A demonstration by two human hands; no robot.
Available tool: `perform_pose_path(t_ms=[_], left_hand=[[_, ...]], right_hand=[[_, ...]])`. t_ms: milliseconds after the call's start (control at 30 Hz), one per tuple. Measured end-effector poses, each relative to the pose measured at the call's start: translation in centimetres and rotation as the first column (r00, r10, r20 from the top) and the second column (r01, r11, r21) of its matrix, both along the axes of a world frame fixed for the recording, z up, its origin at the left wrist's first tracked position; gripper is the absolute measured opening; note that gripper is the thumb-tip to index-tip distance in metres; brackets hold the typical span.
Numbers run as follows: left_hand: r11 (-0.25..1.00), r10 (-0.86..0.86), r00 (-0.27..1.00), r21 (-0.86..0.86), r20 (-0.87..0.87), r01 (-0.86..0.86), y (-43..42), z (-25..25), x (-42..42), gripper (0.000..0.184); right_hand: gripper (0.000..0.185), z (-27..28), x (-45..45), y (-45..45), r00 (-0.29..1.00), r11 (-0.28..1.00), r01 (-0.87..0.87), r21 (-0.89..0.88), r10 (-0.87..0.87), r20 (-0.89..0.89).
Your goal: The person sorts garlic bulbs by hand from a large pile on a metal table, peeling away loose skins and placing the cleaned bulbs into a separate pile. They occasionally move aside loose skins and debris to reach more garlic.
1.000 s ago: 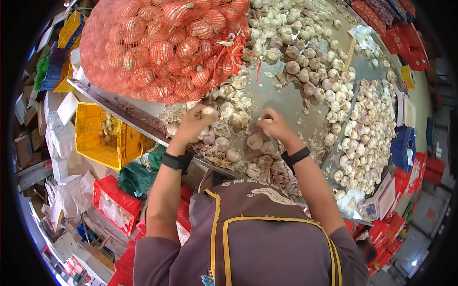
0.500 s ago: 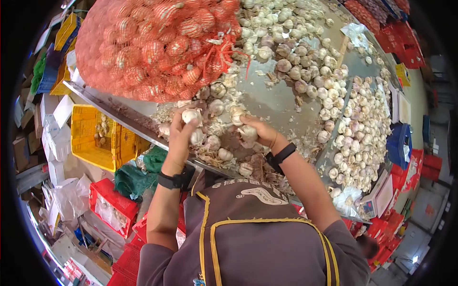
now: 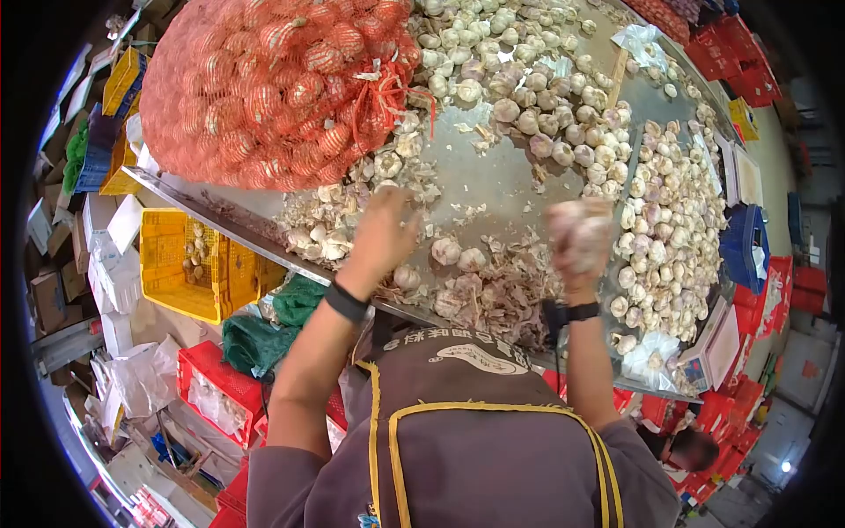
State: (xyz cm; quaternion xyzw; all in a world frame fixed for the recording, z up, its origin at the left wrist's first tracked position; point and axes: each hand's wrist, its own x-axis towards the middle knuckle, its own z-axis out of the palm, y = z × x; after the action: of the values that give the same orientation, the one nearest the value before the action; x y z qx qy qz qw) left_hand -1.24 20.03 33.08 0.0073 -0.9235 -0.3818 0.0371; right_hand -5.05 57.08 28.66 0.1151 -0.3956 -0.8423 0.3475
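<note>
My right hand (image 3: 583, 275) is raised over the right part of the metal table, blurred by motion, and holds garlic bulbs (image 3: 577, 231); how many is smeared. On the left, my left hand (image 3: 385, 236) hovers over or reaches into the near heap of garlic and loose skins (image 3: 387, 167). Its fingers are blurred, and whether they grip anything is hidden. Two bulbs (image 3: 445, 251) lie on the table between my hands. Beside them, close to my apron, spreads a pile of papery garlic skins (image 3: 493, 295).
A large red net sack of garlic (image 3: 273, 97) fills the table's back left. Whitish bulbs (image 3: 669, 238) crowd the section right of a metal divider (image 3: 630, 176). More bulbs lie at the back. A yellow crate (image 3: 180, 290) stands beyond the left table edge (image 3: 238, 238).
My right hand has swung right and outward, carrying garlic bulbs. My left hand has moved slightly right; the bulb visible in it before no longer shows. Two bulbs now lie between the hands.
</note>
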Motion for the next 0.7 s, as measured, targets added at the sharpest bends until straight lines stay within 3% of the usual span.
perform_pose_path(t_ms=[33, 100, 167, 200, 267, 333, 400, 433, 467, 500, 533, 567, 600, 633, 667, 700], left_hand=[[0.996, 0.012, 1.000, -0.092, 0.028, -0.010, -1.0, -1.2, -0.7, 0.037], [0.983, 0.035, 0.998, -0.182, 0.056, -0.024, -2.0, -2.5, -1.7, 0.039], [0.905, 0.035, 0.972, -0.420, 0.234, 0.069, -2.4, -3.4, -2.6, 0.047], [0.906, 0.035, 0.972, -0.418, 0.234, 0.068, -2.6, -4.7, -3.0, 0.047], [0.848, -0.075, 0.939, -0.474, 0.335, 0.237, -3.0, -7.0, -3.6, 0.052], [0.883, -0.023, 0.940, -0.435, 0.340, 0.179, -2.5, -5.3, -3.6, 0.050], [0.906, 0.021, 0.935, -0.402, 0.355, 0.132, -2.7, -3.9, -3.2, 0.049], [0.998, 0.041, 0.948, -0.059, 0.315, -0.024, -3.4, -3.6, -3.0, 0.043], [0.940, 0.075, 0.955, 0.300, 0.288, -0.164, -4.1, -3.4, -2.7, 0.037], [0.942, 0.065, 0.955, 0.297, 0.290, -0.155, -5.2, -4.0, -2.2, 0.037], [0.923, -0.024, 0.922, 0.363, 0.387, -0.128, -6.4, -4.9, -1.6, 0.032], [0.897, -0.117, 0.874, 0.428, 0.471, -0.110, -7.0, -5.3, -1.0, 0.028], [0.985, -0.081, 0.888, 0.174, 0.452, 0.002, -6.0, -3.6, -0.1, 0.024], [0.990, -0.051, 0.904, -0.098, 0.424, 0.102, -4.1, -1.4, 1.1, 0.022], [0.923, -0.099, 0.917, -0.309, 0.386, 0.230, -2.6, -0.6, 2.2, 0.016], [0.924, -0.096, 0.917, -0.308, 0.388, 0.226, -1.9, -1.7, 3.3, 0.016]], right_hand=[[0.073, 0.5, -1.0, 2.8, 0.824, 0.798, 0.414, 0.438, -0.124, -0.553], [0.084, 5.7, -2.0, 5.3, 0.726, 0.762, 0.607, 0.225, -0.418, -0.545], [0.093, 8.6, -1.4, 7.4, 0.607, 0.477, 0.791, 0.383, -0.694, -0.388], [0.093, 8.3, -1.6, 8.4, 0.607, 0.477, 0.790, 0.384, -0.693, -0.389], [0.108, 6.6, -1.6, 9.8, 0.539, 0.246, 0.763, 0.598, -0.752, -0.379], [0.089, 3.1, -2.0, 8.9, 0.724, 0.320, 0.673, 0.666, -0.466, -0.508], [0.067, -2.2, -3.4, 4.9, 0.773, 0.587, 0.549, 0.594, -0.086, -0.629], [0.046, 2.2, -1.2, -1.9, 0.860, -0.203, 0.489, 0.848, 0.274, -0.430], [0.037, 2.2, -1.1, -5.2, 0.697, -0.379, 0.661, 0.648, 0.630, -0.343], [0.038, -0.3, -0.6, -8.3, 0.563, -0.369, 0.764, 0.529, 0.782, -0.267], [0.043, 1.4, 0.2, -12.0, 0.433, -0.354, 0.833, 0.425, 0.896, -0.102], [0.045, 1.3, 1.1, -14.2, 0.236, -0.221, 0.959, 0.177, 0.969, -0.067], [0.047, 1.2, 1.6, -15.8, 0.041, -0.040, 0.997, -0.072, 0.999, 0.023], [0.047, 0.5, 1.9, -16.9, 0.042, -0.040, 0.997, -0.072, 0.999, 0.022], [0.045, -0.7, 2.2, -17.8, -0.049, 0.068, 0.992, -0.103, 0.983, 0.178], [0.044, -1.6, 2.4, -18.4, -0.134, 0.181, 0.977, -0.117, 0.934, 0.331]])
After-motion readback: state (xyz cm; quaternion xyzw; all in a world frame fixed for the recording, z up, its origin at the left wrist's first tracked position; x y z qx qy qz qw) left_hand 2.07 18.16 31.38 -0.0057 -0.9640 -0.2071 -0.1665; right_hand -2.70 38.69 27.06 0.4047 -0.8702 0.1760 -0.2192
